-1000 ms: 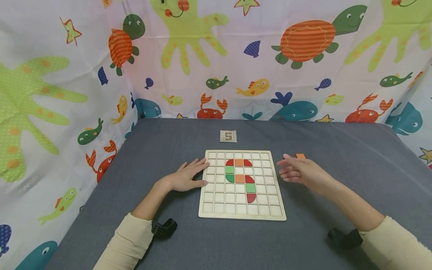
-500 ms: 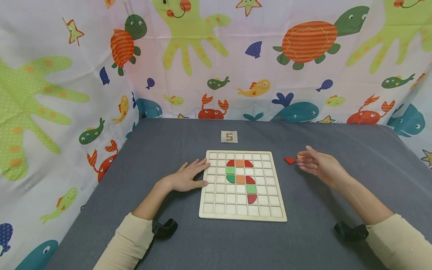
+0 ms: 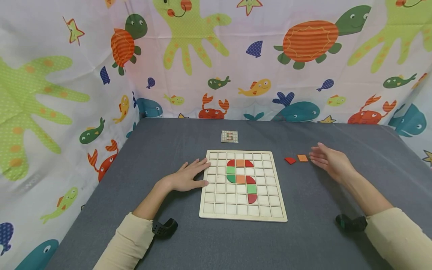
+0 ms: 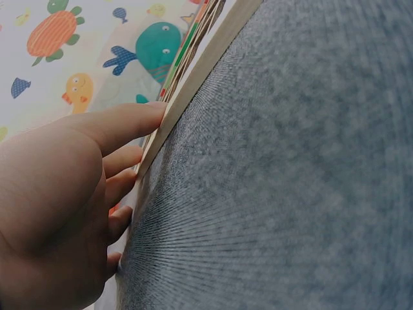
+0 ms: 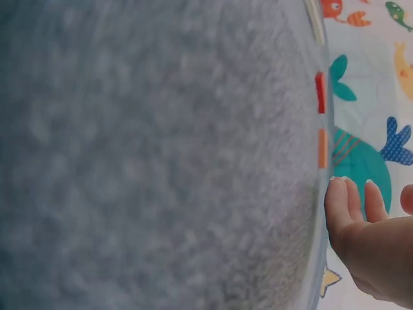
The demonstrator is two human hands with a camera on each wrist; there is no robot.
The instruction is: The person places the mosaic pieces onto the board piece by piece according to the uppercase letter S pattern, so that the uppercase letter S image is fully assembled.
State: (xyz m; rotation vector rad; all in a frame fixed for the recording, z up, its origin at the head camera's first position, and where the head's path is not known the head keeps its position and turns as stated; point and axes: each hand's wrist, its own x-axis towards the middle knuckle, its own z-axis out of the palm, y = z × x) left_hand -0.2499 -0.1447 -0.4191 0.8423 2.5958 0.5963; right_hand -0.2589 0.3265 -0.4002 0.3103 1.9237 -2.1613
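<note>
My left hand (image 3: 185, 177) rests at the left edge of a wooden grid board (image 3: 233, 210), fingers extended and touching its rim. In the left wrist view, the thumb (image 4: 139, 121) lies against the board's side (image 4: 193, 84). Red, orange and green tiles on the board form a curved figure. Right of the board lie a red tile (image 3: 290, 160) with a rounded side and an orange square tile (image 3: 302, 158). My right hand (image 3: 332, 163) hovers just right of the orange tile, fingers loosely extended, holding nothing visible. Both loose tiles show edge-on in the right wrist view.
A small card (image 3: 229, 136) printed with a gridded figure lies behind the board. Grey cloth (image 3: 189, 240) covers the table. A curtain (image 3: 189, 37) with sea animals hangs behind and along the sides.
My right hand has moved right, away from the board, baring the red tile and then the whole orange tile. My left hand stays at the board's edge.
</note>
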